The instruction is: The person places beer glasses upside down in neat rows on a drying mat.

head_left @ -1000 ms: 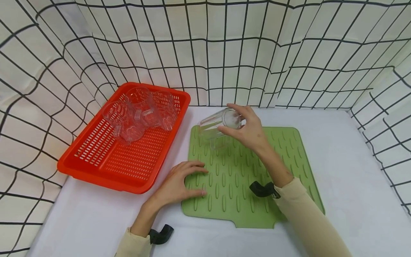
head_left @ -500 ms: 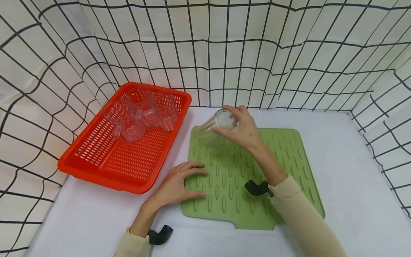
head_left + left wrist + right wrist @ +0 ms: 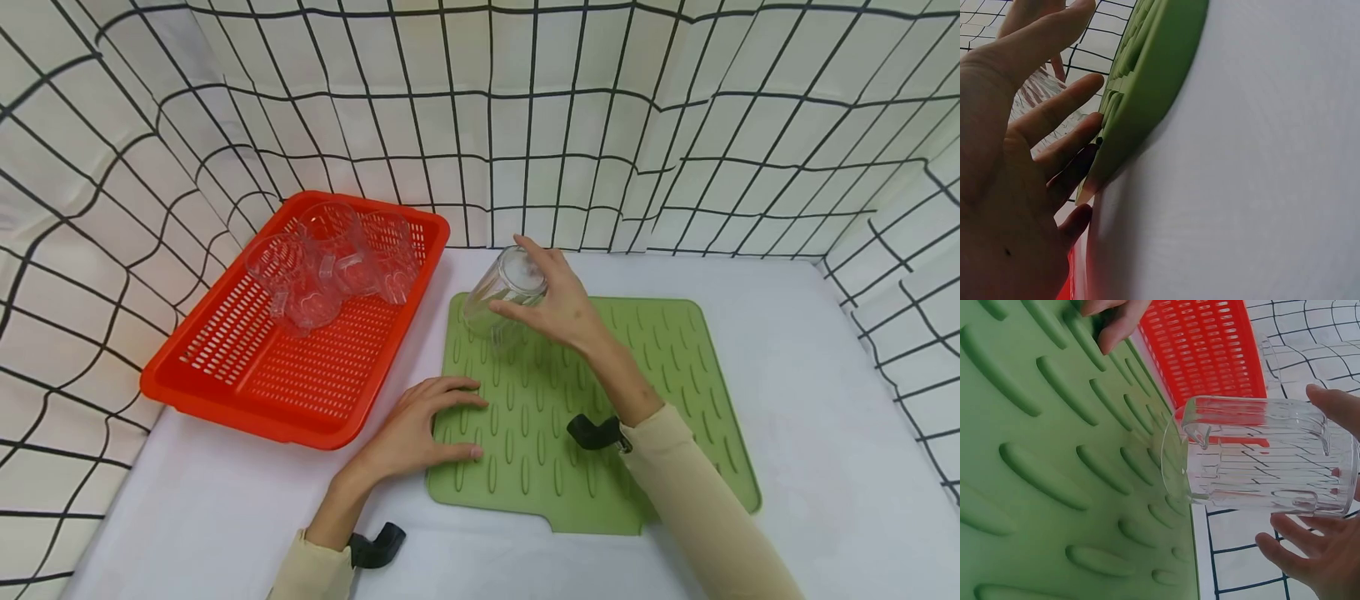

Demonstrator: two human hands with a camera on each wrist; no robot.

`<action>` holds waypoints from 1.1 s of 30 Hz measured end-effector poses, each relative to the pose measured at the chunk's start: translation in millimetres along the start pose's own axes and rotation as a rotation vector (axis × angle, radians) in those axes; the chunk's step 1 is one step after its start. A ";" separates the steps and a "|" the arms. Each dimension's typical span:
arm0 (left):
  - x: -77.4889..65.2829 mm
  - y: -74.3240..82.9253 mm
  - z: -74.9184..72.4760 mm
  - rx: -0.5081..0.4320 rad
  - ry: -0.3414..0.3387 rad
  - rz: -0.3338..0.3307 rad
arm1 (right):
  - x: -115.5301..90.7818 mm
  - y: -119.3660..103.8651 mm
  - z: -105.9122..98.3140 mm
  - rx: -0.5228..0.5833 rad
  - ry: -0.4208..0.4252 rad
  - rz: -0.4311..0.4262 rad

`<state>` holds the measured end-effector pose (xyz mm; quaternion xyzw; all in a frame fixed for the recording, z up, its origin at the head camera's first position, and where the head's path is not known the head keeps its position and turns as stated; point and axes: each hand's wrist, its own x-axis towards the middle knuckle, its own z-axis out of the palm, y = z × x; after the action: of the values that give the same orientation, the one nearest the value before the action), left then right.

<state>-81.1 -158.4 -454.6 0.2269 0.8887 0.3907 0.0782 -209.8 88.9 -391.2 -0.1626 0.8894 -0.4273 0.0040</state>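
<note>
Near the base, my right hand [image 3: 566,308] grips a clear mug [image 3: 491,292] between thumb and fingers. The mug is upside down over the back left corner of the green ridged mat [image 3: 540,433], its handle towards me. In the right wrist view the rim of the mug [image 3: 1260,469] is at the mat [image 3: 1041,506]; whether it is fully flat there I cannot tell. My left hand [image 3: 412,429] lies at the mat's left edge, holding nothing, its fingers spread and slightly bent. The left wrist view shows this hand [image 3: 1016,181] beside the mat's edge [image 3: 1154,75].
Left of the mat stands a red perforated basket [image 3: 292,387] with several clear mugs [image 3: 333,267] heaped in its back part. A grid-patterned cloth wall [image 3: 562,125] rises behind and at both sides. White cloth [image 3: 810,400] covers the table.
My right hand has shifted slightly left with the mug, which has turned from a strong tilt to a more upright, upside-down stance. The left hand has stayed in place.
</note>
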 end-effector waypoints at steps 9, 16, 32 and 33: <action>0.7 1.3 -1.6 0.003 0.010 0.013 | 1.1 4.1 -3.9 0.109 -0.087 -0.107; 0.5 1.2 -2.0 -0.009 -0.003 0.014 | -1.5 1.2 3.2 0.205 -0.024 -0.033; -1.0 -1.5 -1.7 -0.004 -0.013 0.016 | 1.5 -2.7 11.5 0.205 0.026 -0.014; -1.0 -2.1 -1.4 -0.001 -0.013 0.018 | 1.9 -2.5 11.9 0.205 0.020 -0.008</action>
<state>-81.4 -161.1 -455.2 0.2374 0.8858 0.3905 0.0805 -209.2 77.9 -396.6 -0.1605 0.8404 -0.5176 0.0098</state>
